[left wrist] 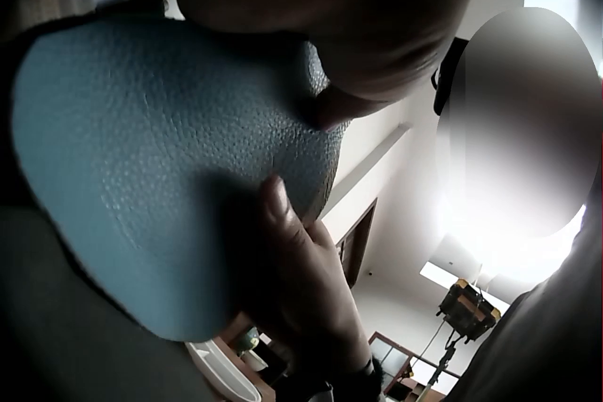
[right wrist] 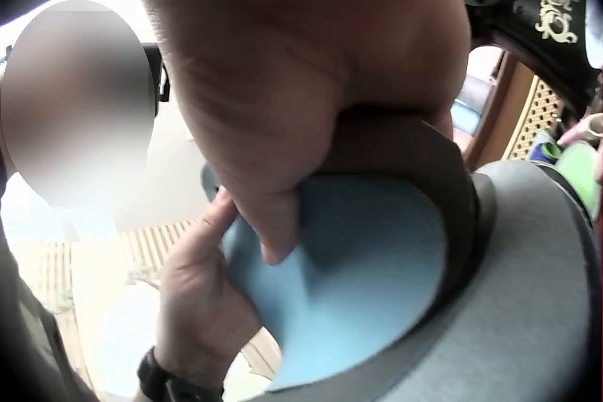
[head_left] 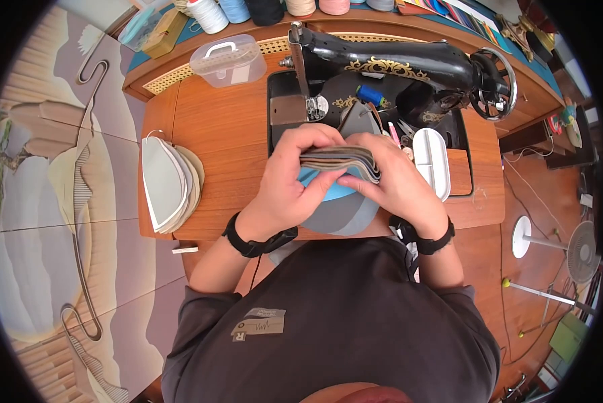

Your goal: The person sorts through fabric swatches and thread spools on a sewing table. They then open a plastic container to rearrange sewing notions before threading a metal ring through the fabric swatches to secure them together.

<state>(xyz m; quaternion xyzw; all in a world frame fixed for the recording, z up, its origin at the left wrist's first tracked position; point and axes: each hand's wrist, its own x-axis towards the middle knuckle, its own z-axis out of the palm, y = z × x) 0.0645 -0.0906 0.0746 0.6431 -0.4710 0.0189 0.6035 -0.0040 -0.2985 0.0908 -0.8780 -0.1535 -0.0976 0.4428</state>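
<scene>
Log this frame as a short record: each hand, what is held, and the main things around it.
left hand: grips the left side of the stack
right hand: grips the right side
held: stack of thin, layered pieces, a light blue one on the outside
beyond hands: black sewing machine with gold ornament
on machine bed: blue spool
table left: overlapping pale pieces
right of hands: white divided tray
</scene>
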